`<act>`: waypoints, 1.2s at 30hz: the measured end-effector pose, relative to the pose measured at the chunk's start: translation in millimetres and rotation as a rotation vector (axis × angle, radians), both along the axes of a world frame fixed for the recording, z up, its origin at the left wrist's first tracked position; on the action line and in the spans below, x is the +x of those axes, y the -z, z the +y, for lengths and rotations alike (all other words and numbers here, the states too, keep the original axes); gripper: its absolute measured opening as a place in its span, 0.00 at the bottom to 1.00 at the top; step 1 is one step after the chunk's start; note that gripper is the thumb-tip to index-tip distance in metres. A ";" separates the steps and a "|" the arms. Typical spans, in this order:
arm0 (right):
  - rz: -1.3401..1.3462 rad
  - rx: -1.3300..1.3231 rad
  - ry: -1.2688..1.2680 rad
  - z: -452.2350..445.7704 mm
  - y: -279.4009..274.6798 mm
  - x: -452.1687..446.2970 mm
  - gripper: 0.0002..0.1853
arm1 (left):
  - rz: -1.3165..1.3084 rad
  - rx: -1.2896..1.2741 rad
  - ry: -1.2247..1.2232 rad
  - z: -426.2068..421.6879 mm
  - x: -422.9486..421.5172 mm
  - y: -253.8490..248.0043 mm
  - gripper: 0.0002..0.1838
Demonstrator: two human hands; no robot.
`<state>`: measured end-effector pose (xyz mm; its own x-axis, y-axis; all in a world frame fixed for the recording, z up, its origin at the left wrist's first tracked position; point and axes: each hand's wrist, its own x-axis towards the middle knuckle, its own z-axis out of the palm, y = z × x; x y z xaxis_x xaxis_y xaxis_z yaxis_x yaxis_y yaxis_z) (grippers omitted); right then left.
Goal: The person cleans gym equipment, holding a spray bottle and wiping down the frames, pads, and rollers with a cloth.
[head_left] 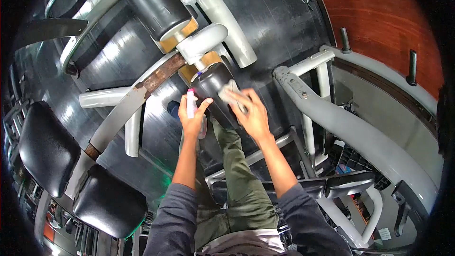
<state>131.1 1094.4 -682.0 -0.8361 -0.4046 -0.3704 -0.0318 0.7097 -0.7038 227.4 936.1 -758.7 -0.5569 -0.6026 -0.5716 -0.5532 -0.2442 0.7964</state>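
Note:
My left hand (192, 117) is closed around a spray bottle with a pink and white top (191, 103); part of its clear body shows below the palm. In my right hand (253, 114) is a pale cloth (231, 91), pressed against the near black roller pad (212, 79) of a gym machine. The fingers of that hand are slightly blurred. A second black roller pad (159, 7) sits on the far side of the same grey post (203, 42), with wooden-coloured end pieces beside both pads.
Two black seat pads (109, 201) join the machine's worn grey beam (116, 123) at left. Another machine's thick grey frame (360, 137) runs down the right, with a black bench pad (348, 183) near my legs. A reddish wooden panel (379, 23) stands at upper right.

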 end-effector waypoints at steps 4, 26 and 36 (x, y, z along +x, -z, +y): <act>-0.028 0.082 0.077 41.0 -3.6 46.5 0.24 | 0.026 0.089 0.081 -17.5 6.4 12.4 0.25; -0.052 0.017 0.189 43.5 4.7 39.2 0.21 | -0.055 -0.059 -0.103 11.2 -19.0 -18.6 0.27; 0.040 -0.015 0.088 -59.3 16.4 -39.7 0.19 | -0.017 0.183 -0.023 -18.4 10.1 10.5 0.23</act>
<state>91.4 1035.1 -698.4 -0.8824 -0.3346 -0.3309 0.0019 0.7006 -0.7136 237.5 917.7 -769.2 -0.5337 -0.5002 -0.6819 -0.5585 -0.3970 0.7283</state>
